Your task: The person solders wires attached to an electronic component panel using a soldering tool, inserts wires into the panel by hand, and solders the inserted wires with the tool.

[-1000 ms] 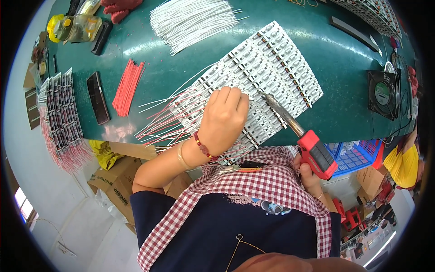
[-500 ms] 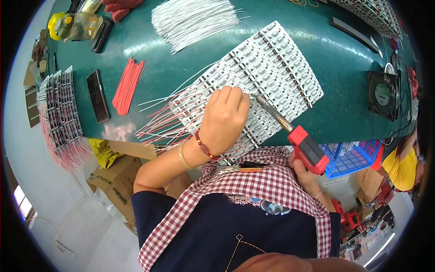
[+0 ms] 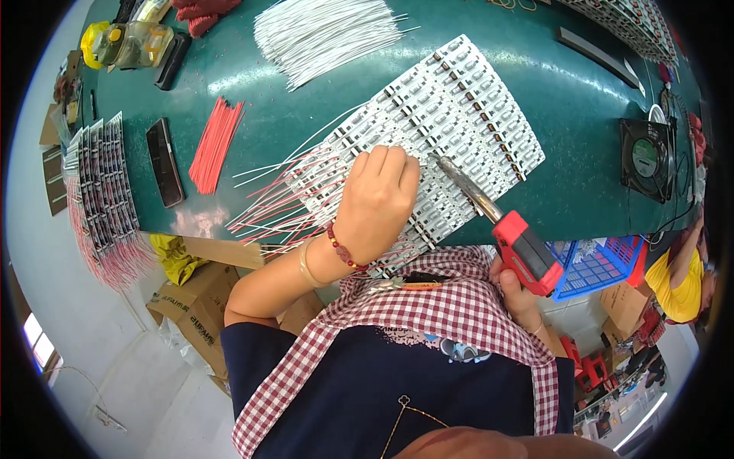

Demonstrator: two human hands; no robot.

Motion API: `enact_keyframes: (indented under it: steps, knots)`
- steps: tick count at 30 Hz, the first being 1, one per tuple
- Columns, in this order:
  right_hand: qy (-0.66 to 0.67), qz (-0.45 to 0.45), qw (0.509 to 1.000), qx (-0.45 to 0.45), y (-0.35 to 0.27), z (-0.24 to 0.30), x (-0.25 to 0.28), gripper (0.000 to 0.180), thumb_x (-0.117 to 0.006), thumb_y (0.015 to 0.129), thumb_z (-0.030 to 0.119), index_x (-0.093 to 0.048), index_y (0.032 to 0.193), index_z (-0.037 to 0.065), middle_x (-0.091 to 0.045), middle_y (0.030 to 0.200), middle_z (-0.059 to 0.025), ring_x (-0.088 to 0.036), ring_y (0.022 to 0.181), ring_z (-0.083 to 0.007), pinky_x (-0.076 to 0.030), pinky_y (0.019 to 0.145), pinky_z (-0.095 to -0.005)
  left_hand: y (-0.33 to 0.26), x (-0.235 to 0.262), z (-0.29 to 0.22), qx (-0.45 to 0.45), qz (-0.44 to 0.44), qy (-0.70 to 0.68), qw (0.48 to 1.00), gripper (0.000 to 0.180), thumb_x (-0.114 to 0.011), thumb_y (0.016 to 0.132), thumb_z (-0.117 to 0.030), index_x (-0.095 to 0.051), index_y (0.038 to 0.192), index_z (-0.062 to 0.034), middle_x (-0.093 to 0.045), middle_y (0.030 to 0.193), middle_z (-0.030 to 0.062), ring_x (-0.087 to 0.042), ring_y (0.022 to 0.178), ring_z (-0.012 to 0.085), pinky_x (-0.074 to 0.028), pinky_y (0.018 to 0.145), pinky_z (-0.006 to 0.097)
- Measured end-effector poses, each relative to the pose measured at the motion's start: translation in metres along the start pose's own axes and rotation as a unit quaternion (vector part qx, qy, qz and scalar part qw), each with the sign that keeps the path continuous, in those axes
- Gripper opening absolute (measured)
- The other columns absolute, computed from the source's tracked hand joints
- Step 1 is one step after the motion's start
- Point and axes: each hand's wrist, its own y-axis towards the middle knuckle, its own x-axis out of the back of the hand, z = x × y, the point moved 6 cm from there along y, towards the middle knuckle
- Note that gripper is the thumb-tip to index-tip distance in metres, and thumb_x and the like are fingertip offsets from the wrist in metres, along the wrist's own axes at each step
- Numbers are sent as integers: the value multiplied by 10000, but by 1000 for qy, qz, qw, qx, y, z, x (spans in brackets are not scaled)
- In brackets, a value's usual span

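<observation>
The white panel of LED strips (image 3: pixel 451 122) lay slantwise on the dark green table (image 3: pixel 581 153), its lower corner at the near edge, with bare table to its right up to the black square fan (image 3: pixel 646 157). The left hand (image 3: pixel 375 203) rested flat on the panel, fingers (image 3: pixel 386 164) together and curled down. The right hand (image 3: pixel 516 294) gripped the red-handled soldering iron (image 3: pixel 501 226), its metal tip on the panel just beside those fingers.

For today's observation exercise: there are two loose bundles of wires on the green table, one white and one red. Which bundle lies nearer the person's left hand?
The red bundle: it lies just left of the left hand, while the white bundle sits farther off, at the table's far edge.
</observation>
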Motion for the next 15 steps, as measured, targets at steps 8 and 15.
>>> enact_keyframes:
  steps: [8, 15]
  knots:
    - [3, 18, 1000, 2, 1, -5, -2, 270, -679, 875, 261, -641, 944, 3, -632, 808, -52, -591, 736, -153, -483, 685, -306, -5, 0, 2, -11, -23, -27, 999, 239, -605, 713, -4, -637, 950, 10, -506, 792, 83, -516, 739, 237, -423, 656, 347]
    - [23, 13, 1000, -17, 1, -1, -4, 263, -671, 883, 264, -637, 931, 8, -630, 822, -52, -591, 758, -150, -478, 693, -308, -7, -1, 3, -11, -28, -28, 999, 240, -621, 706, 13, -652, 944, 9, -526, 789, 76, -522, 721, 228, -424, 641, 343]
